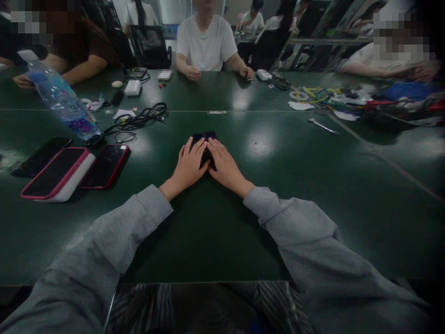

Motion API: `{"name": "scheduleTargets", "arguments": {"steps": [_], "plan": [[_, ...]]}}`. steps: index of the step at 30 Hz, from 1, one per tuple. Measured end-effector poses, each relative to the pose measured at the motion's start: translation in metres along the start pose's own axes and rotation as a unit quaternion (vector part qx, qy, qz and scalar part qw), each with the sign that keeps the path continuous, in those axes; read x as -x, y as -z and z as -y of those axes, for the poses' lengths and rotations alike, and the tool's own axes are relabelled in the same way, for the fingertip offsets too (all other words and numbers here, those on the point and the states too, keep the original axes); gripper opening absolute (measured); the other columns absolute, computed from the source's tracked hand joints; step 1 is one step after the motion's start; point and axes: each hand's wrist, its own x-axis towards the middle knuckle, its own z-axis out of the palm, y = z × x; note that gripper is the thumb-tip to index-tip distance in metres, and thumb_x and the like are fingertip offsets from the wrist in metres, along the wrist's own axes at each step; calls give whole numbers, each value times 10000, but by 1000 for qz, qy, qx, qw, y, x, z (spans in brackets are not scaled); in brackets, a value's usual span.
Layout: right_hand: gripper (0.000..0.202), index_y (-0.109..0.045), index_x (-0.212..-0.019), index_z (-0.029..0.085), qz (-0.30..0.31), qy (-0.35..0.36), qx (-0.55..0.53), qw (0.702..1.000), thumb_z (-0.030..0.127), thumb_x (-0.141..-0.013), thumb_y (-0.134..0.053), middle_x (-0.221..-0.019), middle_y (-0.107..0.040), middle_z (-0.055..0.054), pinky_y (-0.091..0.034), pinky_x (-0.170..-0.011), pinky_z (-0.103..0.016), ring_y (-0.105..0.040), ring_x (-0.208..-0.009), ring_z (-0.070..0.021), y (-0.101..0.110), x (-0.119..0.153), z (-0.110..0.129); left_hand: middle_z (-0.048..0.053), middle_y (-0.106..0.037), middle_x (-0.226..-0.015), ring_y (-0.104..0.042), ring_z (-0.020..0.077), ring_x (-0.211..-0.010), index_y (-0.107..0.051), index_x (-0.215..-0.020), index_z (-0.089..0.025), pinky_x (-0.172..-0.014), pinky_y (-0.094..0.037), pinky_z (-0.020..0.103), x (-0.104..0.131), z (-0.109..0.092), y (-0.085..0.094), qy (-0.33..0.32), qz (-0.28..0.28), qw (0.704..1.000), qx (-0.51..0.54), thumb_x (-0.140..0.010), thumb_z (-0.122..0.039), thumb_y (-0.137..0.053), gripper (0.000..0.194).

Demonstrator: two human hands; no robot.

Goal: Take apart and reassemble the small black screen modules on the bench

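Observation:
A small black object [205,135] lies on the dark green table, mostly hidden under my two hands. Its flat far edge shows beyond my fingertips, but what kind of thing it is I cannot make out. My left hand [189,163] rests over its left side, fingers stretched forward and slightly apart. From the right, my right hand [225,166] covers the other side with its fingers extended and close to the left fingertips. Both thumbs point inward at the near side of the object, close to each other.
To the left lie several phones, one red-rimmed phone [55,172] propped on a white item, and a tilted water bottle [62,97]. Black cables [146,116] are behind them. On the right are a wrench [323,126] and tangled wires [368,99]. A person [206,44] sits opposite.

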Motion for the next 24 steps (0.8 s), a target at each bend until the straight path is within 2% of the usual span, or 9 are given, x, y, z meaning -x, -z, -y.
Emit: {"name": "scheduleTargets", "arguments": {"steps": [7, 14, 19, 24], "plan": [[739, -272, -1543, 99, 5, -4, 8, 1000, 80, -840, -500, -1605, -263, -132, -262, -1239, -500, -164, -1513, -266, 1, 1, 2, 117, -384, -1573, -209, 358, -1506, -370, -1484, -153, -1191, -305, 550, 0, 0, -1, -2, -2, 1000, -11, -934, -289, -484, 577], [765, -236, -1561, 144, 9, -10, 13, 1000, 88, -844, -496, -1609, -257, -117, -291, -1212, -551, -163, -1513, -277, 0, 1, 1, 127, -390, -1567, -218, 362, -1501, -379, -1478, -137, -1184, -326, 545, 0, 1, -2, -11, -8, 1000, -6, -932, -282, -488, 576], [740, -254, -1550, 117, 7, -4, 18, 1000, 100, -852, -499, -1605, -261, -134, -307, -1208, -526, -171, -1509, -273, 0, 1, 1, 122, -386, -1571, -221, 366, -1497, -382, -1477, -116, -1181, -338, 536, 0, 1, -2, -12, -6, 1000, -11, -935, -291, -486, 579], [737, -244, -1554, 137, 7, -14, 35, 999, 107, -857, -483, -1607, -264, -122, -338, -1182, -528, -186, -1505, -268, 1, 2, 4, 130, -381, -1573, -218, 364, -1502, -379, -1482, -117, -1178, -341, 538, -1, 1, 0, -11, -1, 1000, -17, -941, -303, -478, 581]]}}
